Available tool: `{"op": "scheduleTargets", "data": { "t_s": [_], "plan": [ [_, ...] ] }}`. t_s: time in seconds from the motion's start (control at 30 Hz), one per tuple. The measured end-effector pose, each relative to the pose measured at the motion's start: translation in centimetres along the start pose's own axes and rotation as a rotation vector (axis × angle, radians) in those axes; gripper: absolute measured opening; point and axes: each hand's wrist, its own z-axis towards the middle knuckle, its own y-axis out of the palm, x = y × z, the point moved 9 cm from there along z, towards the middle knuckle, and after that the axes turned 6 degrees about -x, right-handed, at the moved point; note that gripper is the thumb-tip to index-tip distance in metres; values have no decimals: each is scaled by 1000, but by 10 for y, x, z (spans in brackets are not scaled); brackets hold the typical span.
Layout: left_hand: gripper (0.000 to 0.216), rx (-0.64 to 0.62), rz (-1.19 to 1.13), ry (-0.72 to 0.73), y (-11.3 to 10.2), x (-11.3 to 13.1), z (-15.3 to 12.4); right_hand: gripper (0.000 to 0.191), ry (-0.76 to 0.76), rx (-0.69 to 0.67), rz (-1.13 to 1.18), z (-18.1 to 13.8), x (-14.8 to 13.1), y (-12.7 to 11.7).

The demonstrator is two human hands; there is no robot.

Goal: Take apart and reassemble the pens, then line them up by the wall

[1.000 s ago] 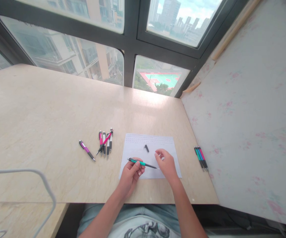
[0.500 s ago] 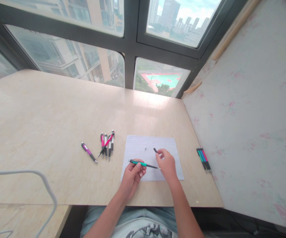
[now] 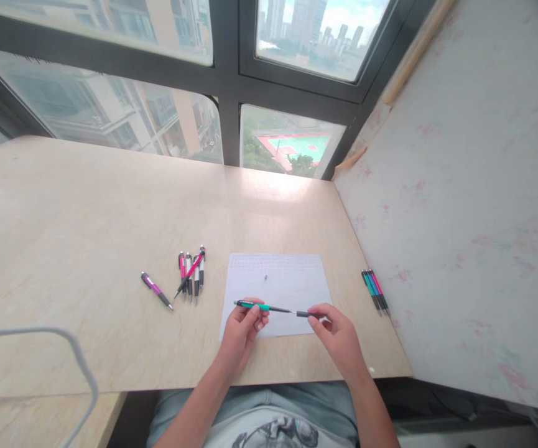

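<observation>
My left hand [image 3: 246, 323] is closed around a green ballpoint pen [image 3: 263, 307], held level above the sheet of paper [image 3: 287, 274], its tip pointing right. Between the thumb and fingers of my right hand [image 3: 336, 333] is a black rubber grip sleeve [image 3: 303, 314]. The sleeve is in line with the pen's tip, at or just over its end; whether they touch I cannot tell. A tiny metallic piece, perhaps a pen tip [image 3: 265, 277], lies on the paper beyond my hands. Handwriting fills the top lines of the sheet.
Left of the paper lies a group of pink and white pens [image 3: 191, 275], one across the others. A purple pen [image 3: 157, 290] is farther left. Several pens [image 3: 375, 290] sit in a row by the wall [image 3: 459, 236]. A grey cable [image 3: 79, 361] loops at the lower left.
My right hand has come down and rightward, bringing the sleeve from above the paper into line with the pen's tip. My left hand keeps its hold on the pen. The whole view has shifted slightly.
</observation>
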Motion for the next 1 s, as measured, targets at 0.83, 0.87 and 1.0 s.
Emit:
{"op": "scheduleTargets", "data": {
  "t_s": [0.83,0.87,1.0],
  "plan": [
    [22,-28,-42,-38,4,-1,-3,31,-71,-57,49,26,-12,35],
    [23,-21,-52,-37,3,-1,-2,31,-74,-17,18,33,-10,33],
    [23,-40,-59,-31,5,0,-2,23,-199,-74,-329,65,-18,59]
  ]
}}
